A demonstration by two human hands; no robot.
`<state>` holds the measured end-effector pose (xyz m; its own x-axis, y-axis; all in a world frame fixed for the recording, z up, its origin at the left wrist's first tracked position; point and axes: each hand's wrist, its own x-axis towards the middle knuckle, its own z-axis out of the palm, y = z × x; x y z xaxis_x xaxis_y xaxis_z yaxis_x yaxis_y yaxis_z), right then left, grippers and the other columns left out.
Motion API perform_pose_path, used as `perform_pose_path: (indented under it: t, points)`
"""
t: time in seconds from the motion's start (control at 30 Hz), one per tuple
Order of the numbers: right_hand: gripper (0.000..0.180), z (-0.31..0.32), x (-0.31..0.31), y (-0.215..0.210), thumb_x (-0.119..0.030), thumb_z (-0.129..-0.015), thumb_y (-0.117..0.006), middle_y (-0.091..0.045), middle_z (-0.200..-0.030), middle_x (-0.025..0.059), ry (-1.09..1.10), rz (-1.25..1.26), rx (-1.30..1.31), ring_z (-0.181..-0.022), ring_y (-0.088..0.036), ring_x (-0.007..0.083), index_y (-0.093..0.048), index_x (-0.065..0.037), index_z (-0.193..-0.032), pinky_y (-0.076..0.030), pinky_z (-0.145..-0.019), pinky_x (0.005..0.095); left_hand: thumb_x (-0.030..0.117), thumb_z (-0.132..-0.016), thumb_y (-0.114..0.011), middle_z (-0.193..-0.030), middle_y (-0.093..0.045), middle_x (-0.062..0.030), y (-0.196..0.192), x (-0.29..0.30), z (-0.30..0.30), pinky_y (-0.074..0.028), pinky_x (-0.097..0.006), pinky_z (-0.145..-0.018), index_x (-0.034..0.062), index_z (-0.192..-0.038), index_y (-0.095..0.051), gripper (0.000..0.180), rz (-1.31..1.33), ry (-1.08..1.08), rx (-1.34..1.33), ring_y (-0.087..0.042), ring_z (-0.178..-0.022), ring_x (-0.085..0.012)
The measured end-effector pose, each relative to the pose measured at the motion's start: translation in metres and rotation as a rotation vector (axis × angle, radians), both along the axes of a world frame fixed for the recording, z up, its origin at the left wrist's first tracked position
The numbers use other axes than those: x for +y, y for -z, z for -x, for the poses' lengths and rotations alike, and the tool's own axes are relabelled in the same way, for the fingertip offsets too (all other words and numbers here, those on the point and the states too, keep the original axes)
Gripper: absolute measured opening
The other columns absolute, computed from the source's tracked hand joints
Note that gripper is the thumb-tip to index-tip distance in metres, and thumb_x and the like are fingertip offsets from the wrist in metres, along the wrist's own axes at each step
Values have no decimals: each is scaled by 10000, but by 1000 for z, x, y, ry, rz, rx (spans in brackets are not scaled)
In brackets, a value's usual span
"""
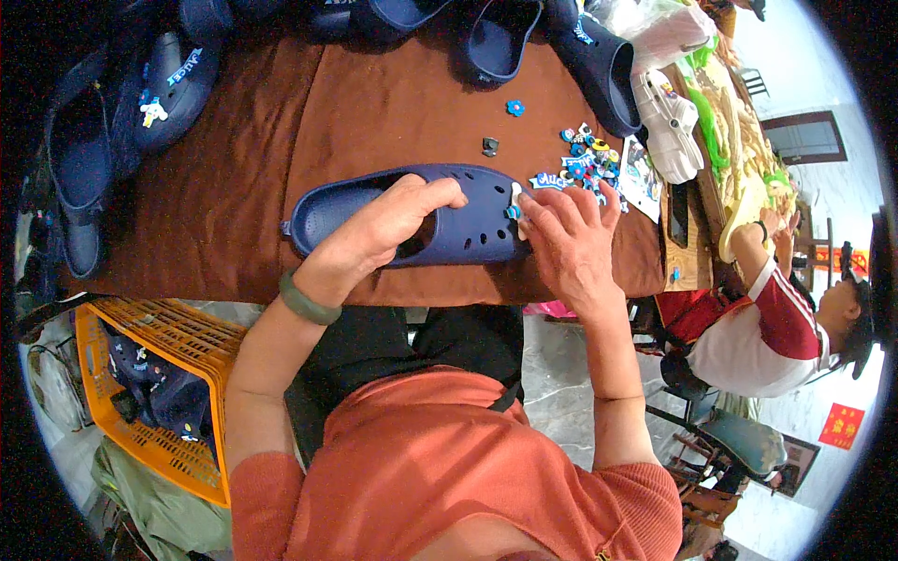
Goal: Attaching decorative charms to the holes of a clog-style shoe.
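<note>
Navy foam clog (468, 229) lies on the brown cloth-covered table (243, 168), directly under both of your hands. Your left hand (383, 229) is curled over the shoe's opening, fingers closed on the upper rim, thumb side reaching toward the vented top. Your right hand (566, 238) rests at the toe end, fingers bent and pressed against a small blue-and-white charm (514, 208) on the clog's upper; whether the charm is pinched or merely touched cannot be made out. The clog's long axis runs left to right, heel to your left, toe to your right, opening facing up. Your left hand hides much of the opening, and your right covers the toe tip. Just beyond your right hand lies a pile of small coloured charms (589, 159). More navy clogs (599, 75) line the table's far edge, partly cut off. An orange plastic crate (178, 327) sits below left.
</note>
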<state>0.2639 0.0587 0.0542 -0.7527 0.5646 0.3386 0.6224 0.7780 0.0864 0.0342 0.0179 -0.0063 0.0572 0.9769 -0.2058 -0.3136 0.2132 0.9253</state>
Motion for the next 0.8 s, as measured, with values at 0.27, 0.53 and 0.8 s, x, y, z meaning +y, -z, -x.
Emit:
perform_pose_path:
  t: [0.27,0.53,0.8]
  points:
    - [314,11,3,4,-136,-731,-591,-588,-1041,52,-78,-93,-251,-1109,-515,207,-633,-36,-1026,-194,-1097,589,205,-845,-641,-785,-592,-37,-2,2,1,-448,-284,-726,24,-793,-675,191,156,109,-6,-557,-776,-108]
    - [249,3,6,9,-114,-775,-640,-592,-1016,71,-52,-17,-40,-1068,-524,248,-668,-81,-1020,-291,-1062,532,224,-843,-635,-806,-618,-56,3,3,4,-445,-292,-739,-4,-812,-678,234,-8,59,149,-567,-796,-132]
    - [245,-19,9,14,-95,-819,-724,-614,-1118,120,62,615,528,-1063,-584,257,-691,-46,-1057,-457,-925,348,216,-819,-671,-876,-600,-69,-10,3,-1,-437,-282,-767,-4,-827,-663,221,66,-11,103,-564,-870,-138]
